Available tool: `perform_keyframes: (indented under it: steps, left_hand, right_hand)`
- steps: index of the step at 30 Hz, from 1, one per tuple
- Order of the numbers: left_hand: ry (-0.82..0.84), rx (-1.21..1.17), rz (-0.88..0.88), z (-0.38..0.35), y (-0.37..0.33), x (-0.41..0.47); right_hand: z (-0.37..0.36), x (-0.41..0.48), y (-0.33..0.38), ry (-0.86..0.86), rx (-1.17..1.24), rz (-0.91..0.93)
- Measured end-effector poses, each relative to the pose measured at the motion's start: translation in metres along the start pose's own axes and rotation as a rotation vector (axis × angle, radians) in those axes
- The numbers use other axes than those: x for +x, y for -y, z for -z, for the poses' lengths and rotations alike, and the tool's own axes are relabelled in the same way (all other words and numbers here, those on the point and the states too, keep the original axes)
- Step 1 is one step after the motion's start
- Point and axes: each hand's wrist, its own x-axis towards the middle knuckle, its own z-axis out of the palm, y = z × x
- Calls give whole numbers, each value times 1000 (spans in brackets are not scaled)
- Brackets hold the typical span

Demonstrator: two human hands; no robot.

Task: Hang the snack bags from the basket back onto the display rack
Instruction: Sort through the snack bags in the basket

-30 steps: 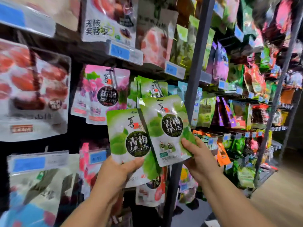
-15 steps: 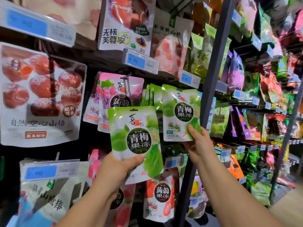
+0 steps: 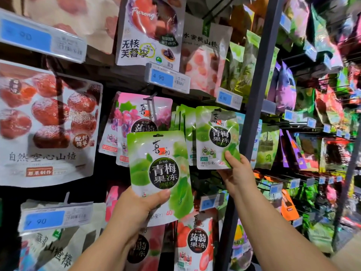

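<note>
Right hand (image 3: 237,173) raised one bag (image 3: 216,137); left hand (image 3: 136,208) grips second bag (image 3: 158,167)

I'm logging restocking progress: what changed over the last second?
The right hand carried the right green bag up and away from the left green bag, which it overlapped, to the front of the hanging green bags; hooked or not, I cannot tell. Both hands kept their grips; the left hand holds its bag lower, as before.
</note>
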Motion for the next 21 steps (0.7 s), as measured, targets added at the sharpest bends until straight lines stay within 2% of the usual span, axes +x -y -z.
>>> perform_keyframes:
  steps: [9, 12, 15, 17, 20, 21]
  left_hand:
    - [12, 1, 17, -11, 4, 8]
    - [17, -29, 36, -16, 6, 13]
    - [23, -33, 48, -21, 7, 15]
    - [20, -27, 52, -25, 6, 15]
    - [41, -31, 29, -34, 3, 17]
    - [44, -29, 33, -37, 2, 17]
  right_hand:
    - [-3, 14, -11, -12, -173, -51]
    - [1, 14, -19, -66, -370, 3]
    - [6, 3, -21, -133, -647, 131]
    - [9, -9, -22, -162, -751, 256]
    - [11, -30, -20, -124, -805, 453]
    - [11, -36, -19, -67, -782, 454]
